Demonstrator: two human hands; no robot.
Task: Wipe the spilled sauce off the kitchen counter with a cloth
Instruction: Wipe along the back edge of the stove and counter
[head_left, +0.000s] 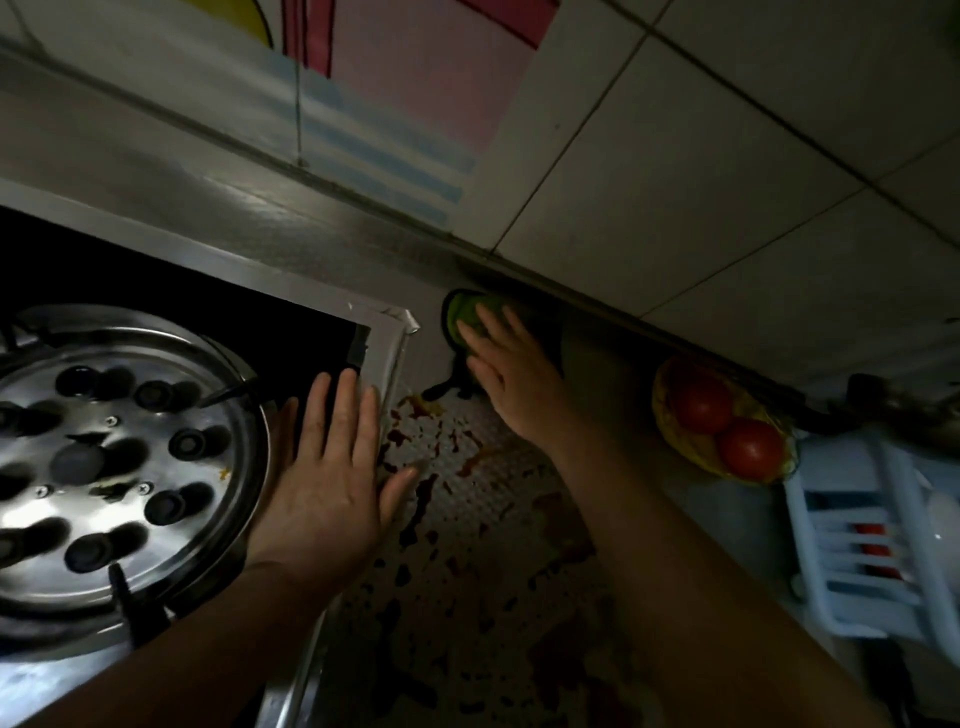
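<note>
My right hand (511, 371) lies flat with its fingers spread on the green cloth with dark edging (467, 318), so the grip is apart and pressing down, not closed around anything; the cloth sits at the far edge of the surface, close to where it meets the white tiled wall (727, 156). My left hand (332, 467) is also open, palm down, fingers resting across the steel rim of the black glass hob (387, 353), its thumb reaching toward the spill. Between the two hands, and running toward me, the dark red spilled sauce (441, 499) lies in blots and splashes over the pale speckled kitchen surface (498, 467), apparently untouched. I judge the task barely begun: the cloth is reached but not yet gathered or dragged through the mess, and the whole wipe is left. To the right stand two red tomatoes in a yellow net bag (722, 421) and a pale blue plastic rack (857, 545), well clear of the sauce.
</note>
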